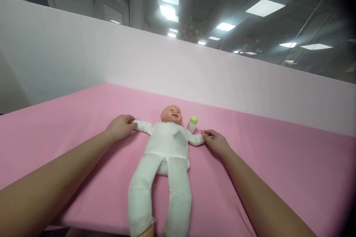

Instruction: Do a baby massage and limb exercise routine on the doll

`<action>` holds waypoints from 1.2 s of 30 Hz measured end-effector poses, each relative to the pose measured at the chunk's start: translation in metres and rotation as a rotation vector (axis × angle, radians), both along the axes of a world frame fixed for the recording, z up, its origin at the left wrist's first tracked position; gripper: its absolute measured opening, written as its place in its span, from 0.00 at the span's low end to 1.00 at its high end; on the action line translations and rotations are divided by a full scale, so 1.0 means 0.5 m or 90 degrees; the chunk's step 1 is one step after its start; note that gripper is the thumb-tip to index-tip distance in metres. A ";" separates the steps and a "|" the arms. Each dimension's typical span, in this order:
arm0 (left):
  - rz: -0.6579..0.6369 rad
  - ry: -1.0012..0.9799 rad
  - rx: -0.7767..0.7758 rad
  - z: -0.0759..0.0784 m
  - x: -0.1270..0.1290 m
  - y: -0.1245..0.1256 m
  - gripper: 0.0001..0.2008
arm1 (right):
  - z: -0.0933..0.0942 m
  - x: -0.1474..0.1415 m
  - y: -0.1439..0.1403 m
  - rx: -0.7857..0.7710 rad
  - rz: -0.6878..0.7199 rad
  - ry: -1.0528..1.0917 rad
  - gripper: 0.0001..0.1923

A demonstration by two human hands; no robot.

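A baby doll point(168, 140) with a white cloth body and a hard plastic head lies on its back on the pink table point(94, 118). Its arms are spread out to both sides, and its legs point toward me. My left hand point(121, 127) is closed around the doll's hand on the left, fingers pinched at the end of the white sleeve. On the other side, my right hand point(217, 142) pinches the doll's other hand, whose small fingers show just above my grip. Close to the doll's head stands a small bottle point(192, 124) with a green cap.
A pale upright panel point(178, 66) runs along the back of the pink surface and continues on the left. The table's front edge point(91, 226) lies close to me, under the doll's legs. Beyond the panel are a door point(111, 7) and ceiling lights.
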State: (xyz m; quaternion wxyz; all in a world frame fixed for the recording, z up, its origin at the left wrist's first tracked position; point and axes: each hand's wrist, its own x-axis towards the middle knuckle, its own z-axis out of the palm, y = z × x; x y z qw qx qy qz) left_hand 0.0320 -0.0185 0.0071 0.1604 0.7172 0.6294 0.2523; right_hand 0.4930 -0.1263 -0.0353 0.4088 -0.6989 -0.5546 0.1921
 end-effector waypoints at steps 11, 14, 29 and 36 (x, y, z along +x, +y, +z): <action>-0.002 -0.006 -0.007 0.000 0.000 0.000 0.25 | -0.002 0.001 0.001 0.021 -0.002 0.007 0.20; 0.000 -0.002 -0.005 0.000 0.000 0.000 0.24 | -0.003 0.003 0.002 0.024 -0.001 0.006 0.20; 0.026 -0.117 0.007 -0.006 -0.003 0.001 0.26 | -0.008 0.001 0.006 0.027 -0.003 0.041 0.22; 0.077 -0.540 0.017 -0.021 0.011 0.011 0.36 | 0.005 -0.030 0.006 0.113 0.013 0.306 0.38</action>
